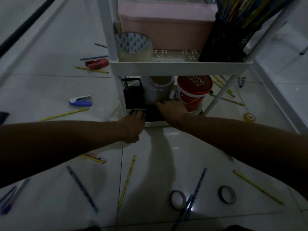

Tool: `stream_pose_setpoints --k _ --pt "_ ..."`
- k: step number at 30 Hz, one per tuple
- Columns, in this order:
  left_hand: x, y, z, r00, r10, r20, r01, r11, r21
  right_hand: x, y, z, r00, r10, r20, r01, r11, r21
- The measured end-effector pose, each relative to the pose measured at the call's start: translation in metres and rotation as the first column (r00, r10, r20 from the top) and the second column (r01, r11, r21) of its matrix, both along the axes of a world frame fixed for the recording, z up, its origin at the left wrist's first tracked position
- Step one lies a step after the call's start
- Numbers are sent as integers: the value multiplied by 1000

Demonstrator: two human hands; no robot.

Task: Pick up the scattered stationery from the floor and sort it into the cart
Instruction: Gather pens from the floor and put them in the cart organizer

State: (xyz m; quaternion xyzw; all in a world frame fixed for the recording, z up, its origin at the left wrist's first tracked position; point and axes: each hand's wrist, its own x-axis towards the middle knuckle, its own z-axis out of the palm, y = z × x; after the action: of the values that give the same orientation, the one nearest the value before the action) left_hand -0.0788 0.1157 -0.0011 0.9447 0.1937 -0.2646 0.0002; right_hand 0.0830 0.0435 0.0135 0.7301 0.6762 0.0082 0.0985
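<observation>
Both hands reach into the bottom shelf of the white cart (176, 68). The left hand (133, 124) rests at the shelf's near left edge, fingers curled over a small dark item; whether it is gripped cannot be told. The right hand (173, 109) lies further in, fingertips against a grey roll (157, 90), its grasp unclear. A black mesh holder (133, 92) stands left of the roll, a red tub (193, 92) right. Scattered on the floor: yellow pencils (126, 182), blue stapler (80, 100), red stapler (96, 63), two tape rings (178, 199).
</observation>
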Motion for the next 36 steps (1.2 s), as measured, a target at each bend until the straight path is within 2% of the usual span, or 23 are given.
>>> stream_pose_setpoints --k 9,13,19,22,27,36 --pt "-6 3 -4 994 -81 75 78 996 44 -3 3 -9 995 102 -17 -101 995 25" --pt "-5 2 -3 995 -84 59 81 995 54 1 -7 -16 982 175 67 -177 984 34" --pt "-3 1 0 997 -73 39 71 996 45 1 -9 -22 987 107 -121 -111 994 -25" --pt "-2 2 0 997 -61 56 60 998 27 0 -7 -19 983 87 -160 -90 996 -12" --pt "2 2 0 996 -47 70 46 999 9 -4 -9 -17 989 114 -89 -116 993 -19" --pt "6 -7 28 992 -59 111 57 998 23 -10 -23 -11 989 145 18 -146 987 67"
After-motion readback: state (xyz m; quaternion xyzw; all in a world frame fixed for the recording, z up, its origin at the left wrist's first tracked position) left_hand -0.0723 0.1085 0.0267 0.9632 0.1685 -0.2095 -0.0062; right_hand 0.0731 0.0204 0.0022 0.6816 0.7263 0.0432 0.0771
